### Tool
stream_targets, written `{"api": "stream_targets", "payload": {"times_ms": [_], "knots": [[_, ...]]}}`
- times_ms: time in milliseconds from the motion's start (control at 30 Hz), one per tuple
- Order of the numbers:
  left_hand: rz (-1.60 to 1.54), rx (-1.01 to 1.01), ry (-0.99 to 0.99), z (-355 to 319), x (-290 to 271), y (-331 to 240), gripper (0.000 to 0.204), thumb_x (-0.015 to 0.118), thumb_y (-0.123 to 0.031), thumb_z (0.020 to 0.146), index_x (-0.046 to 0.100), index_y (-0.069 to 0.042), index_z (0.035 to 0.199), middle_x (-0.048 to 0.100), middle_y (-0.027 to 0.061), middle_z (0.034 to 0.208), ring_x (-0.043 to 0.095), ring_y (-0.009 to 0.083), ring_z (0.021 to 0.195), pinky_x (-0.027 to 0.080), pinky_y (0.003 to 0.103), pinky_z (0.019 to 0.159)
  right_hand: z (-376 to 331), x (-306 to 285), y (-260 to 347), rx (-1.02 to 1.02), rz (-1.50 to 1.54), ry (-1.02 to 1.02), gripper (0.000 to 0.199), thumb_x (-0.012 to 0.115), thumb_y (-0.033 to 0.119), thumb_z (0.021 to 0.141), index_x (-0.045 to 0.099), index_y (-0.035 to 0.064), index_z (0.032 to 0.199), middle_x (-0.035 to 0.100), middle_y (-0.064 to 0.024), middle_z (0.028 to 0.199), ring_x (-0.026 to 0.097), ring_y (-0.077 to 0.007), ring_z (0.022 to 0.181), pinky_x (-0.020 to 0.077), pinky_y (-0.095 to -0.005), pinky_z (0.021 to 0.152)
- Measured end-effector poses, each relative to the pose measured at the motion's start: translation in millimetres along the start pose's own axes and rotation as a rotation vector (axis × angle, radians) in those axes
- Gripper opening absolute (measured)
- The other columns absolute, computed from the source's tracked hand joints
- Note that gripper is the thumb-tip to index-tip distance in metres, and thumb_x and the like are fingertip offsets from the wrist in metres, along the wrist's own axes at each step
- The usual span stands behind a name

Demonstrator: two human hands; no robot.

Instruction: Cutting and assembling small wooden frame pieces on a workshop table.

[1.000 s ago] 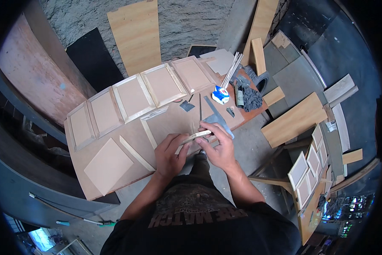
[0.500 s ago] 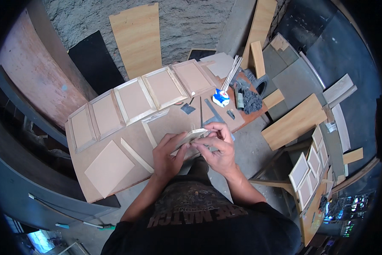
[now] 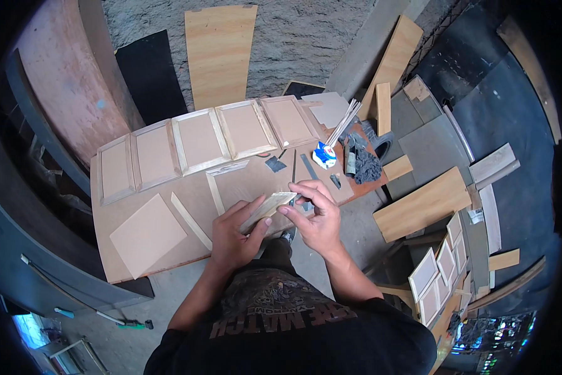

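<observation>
Over the table's near edge, my left hand (image 3: 234, 240) is closed around a short pale wooden strip (image 3: 262, 212), thumb on the near side and fingers along the far side. The strip is tilted, its cut end facing right. At that end, my right hand (image 3: 318, 219) pinches the wood between thumb and fingertips; whether something thin lies under those fingers is hidden. On the brown board tabletop (image 3: 121, 219) beyond lie loose wooden strips (image 3: 191, 223) and a square panel (image 3: 146, 234). Several framed panels (image 3: 199, 142) stand in a row along its far side.
A blue-and-white container (image 3: 324, 155) with thin sticks stands at the table's right, beside a dark rag (image 3: 367, 165). A dark scrap of sheet (image 3: 275, 164) lies nearer. Plywood boards (image 3: 421, 205) and more small framed panels (image 3: 428, 281) are on the right. A rough wall rises behind.
The view has shifted slightly. My hands have turned the wooden strip so more of its long face shows, and my right fingers have spread from their bunched position to pinch its end.
</observation>
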State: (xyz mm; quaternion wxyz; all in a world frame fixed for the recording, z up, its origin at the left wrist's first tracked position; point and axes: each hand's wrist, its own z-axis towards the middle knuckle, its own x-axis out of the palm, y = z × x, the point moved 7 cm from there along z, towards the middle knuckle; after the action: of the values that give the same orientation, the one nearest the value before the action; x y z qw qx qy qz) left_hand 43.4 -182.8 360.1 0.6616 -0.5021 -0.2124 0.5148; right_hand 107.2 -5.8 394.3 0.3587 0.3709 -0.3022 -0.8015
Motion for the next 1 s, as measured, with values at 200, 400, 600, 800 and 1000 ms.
{"api": "stream_targets", "payload": {"times_ms": [200,400,600,800,1000], "knots": [[0.038,-0.029,0.04,-4,1,-4,0.042,0.076,-0.011,0.089,0.07,0.002,0.129,0.073,0.0195,0.099,0.075,0.0342,0.089,0.058,0.037,0.078,-7,-1,-14,0.051,0.068,0.039,0.043,0.088,-0.001,0.08,0.07,-0.0011,0.118,0.064,-0.01,0.116,0.059,-0.0129,0.094,0.0516,-0.0264,0.082],[-0.239,-0.132,-0.014,-20,28,44,0.037,0.073,-0.011,0.095,0.068,0.004,0.129,0.076,0.0177,0.104,0.076,0.0236,0.092,0.057,0.032,0.08,-24,16,-33,0.253,0.294,-0.104,0.047,0.086,0.005,0.087,0.063,-0.0003,0.128,0.067,-0.0076,0.112,0.063,-0.0105,0.099,0.0522,-0.0248,0.081],[-0.49,-0.292,0.122,-36,60,78,0.027,0.064,-0.004,0.103,0.065,0.008,0.127,0.077,0.0132,0.106,0.073,0.0143,0.099,0.057,0.028,0.084,-62,27,-102,0.612,0.49,-0.156,0.016,0.072,0.013,0.1,0.066,0.003,0.11,0.069,-0.0017,0.086,0.062,-0.0072,0.073,0.0498,-0.0227,0.066],[-0.64,-0.519,0.142,-53,62,102,0.028,0.066,-0.003,0.102,0.065,0.008,0.127,0.076,0.0127,0.11,0.073,0.015,0.098,0.059,0.029,0.086,-68,3,-133,0.758,0.669,-0.406,0.018,0.075,0.018,0.101,0.063,0.0059,0.109,0.065,-0.0007,0.079,0.058,-0.0073,0.065,0.0455,-0.0218,0.058],[-0.843,-0.715,-0.048,-67,51,127,0.036,0.065,-0.005,0.103,0.063,0.009,0.136,0.073,0.0123,0.118,0.072,0.0182,0.1,0.062,0.034,0.095,-89,4,-136,0.843,0.688,-0.539,0.029,0.076,0.018,0.1,0.06,0.0078,0.122,0.068,-0.001,0.088,0.061,-0.0076,0.072,0.0477,-0.0229,0.058]]}}
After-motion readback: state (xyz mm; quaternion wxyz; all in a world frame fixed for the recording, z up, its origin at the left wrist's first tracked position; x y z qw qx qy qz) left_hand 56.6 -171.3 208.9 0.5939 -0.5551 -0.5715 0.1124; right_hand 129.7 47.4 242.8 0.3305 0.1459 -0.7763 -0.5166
